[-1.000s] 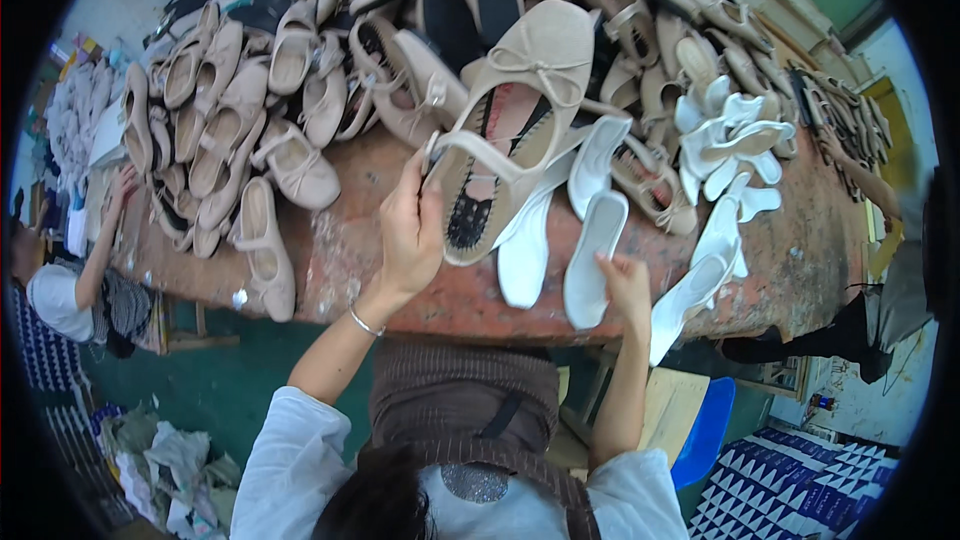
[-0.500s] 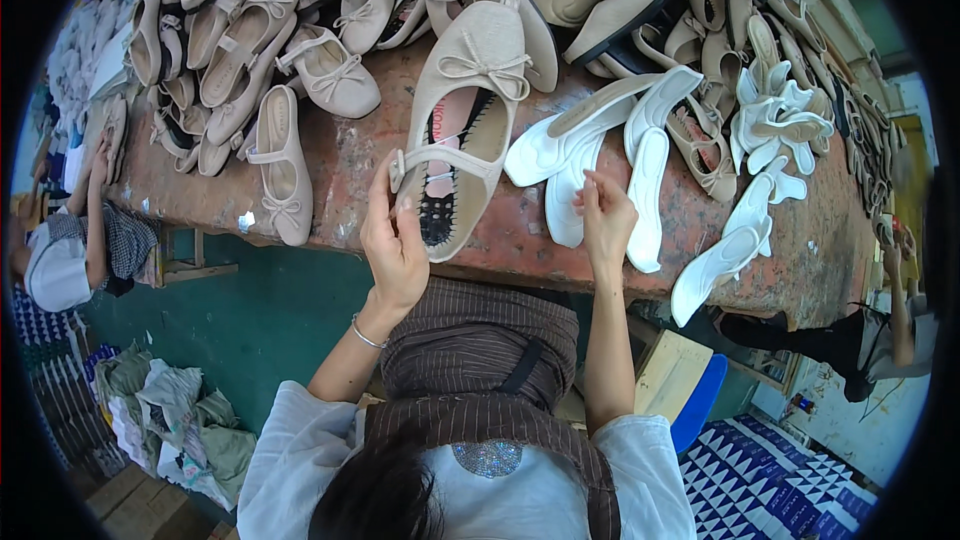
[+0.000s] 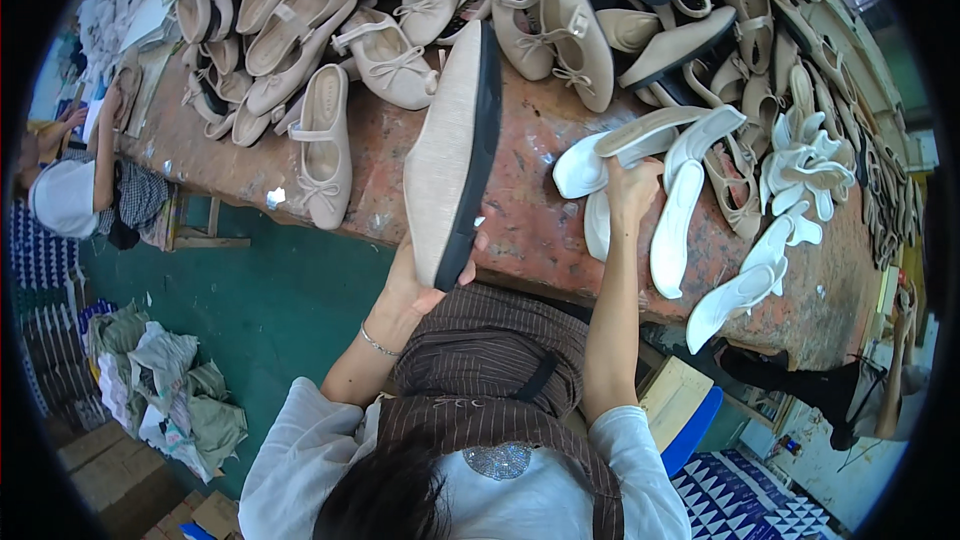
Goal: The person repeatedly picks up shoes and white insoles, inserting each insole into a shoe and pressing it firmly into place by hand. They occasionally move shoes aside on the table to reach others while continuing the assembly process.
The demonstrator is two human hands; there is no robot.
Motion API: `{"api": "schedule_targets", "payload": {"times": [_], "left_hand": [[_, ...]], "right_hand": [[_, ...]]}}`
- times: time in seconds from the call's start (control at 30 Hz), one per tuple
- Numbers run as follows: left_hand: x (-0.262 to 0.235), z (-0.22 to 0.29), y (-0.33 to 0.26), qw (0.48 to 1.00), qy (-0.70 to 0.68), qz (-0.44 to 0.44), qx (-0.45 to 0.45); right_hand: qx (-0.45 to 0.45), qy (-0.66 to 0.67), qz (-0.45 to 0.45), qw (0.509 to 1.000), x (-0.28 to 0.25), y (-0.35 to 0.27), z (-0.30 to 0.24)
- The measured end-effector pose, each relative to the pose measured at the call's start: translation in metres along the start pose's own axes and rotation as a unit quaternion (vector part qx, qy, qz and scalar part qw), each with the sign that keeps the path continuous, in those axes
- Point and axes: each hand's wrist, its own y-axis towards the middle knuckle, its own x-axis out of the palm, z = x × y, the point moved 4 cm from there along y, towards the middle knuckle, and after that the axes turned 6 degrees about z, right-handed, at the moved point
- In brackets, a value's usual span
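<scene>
- Beige shoe [image 3: 445,165]: turned since the earlier frame, side and dark sole shown, interior hidden; raised above the surface [image 3: 535,165].
- Left hand [image 3: 408,282]: fingers clamped around the heel.
- Right hand [image 3: 628,188]: advanced to white insoles [image 3: 580,168]; whether fingers grip cannot be told.

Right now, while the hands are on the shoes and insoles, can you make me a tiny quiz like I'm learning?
1. True or false: the beige shoe in the left hand has a white outsole.
2. Which is nearest the right hand?
A) the blue chair
B) the white insoles
C) the crumpled cloth
3. Which wrist wears the silver bracelet?

Key:
1. False; it is black.
2. B
3. The left.
</scene>
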Motion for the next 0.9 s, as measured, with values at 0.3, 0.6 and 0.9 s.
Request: {"api": "schedule_targets", "payload": {"times": [0.3, 0.6, 0.9], "left_hand": [[-0.007, -0.012, -0.004, 0.923, -0.313, -0.116, -0.19], [-0.004, -0.011, -0.009, 0.915, -0.323, -0.093, -0.224], [-0.042, 0.027, 0.001, 0.945, 0.323, 0.042, -0.018]], "right_hand": [[0.107, 0.289, -0.115, 0.944, 0.008, 0.015, 0.018], [0.367, 0.646, -0.387, 0.546, -0.039, -0.046, 0.011], [0.266, 0.505, -0.359, 0.739, -0.083, -0.057, 0.038]]}}
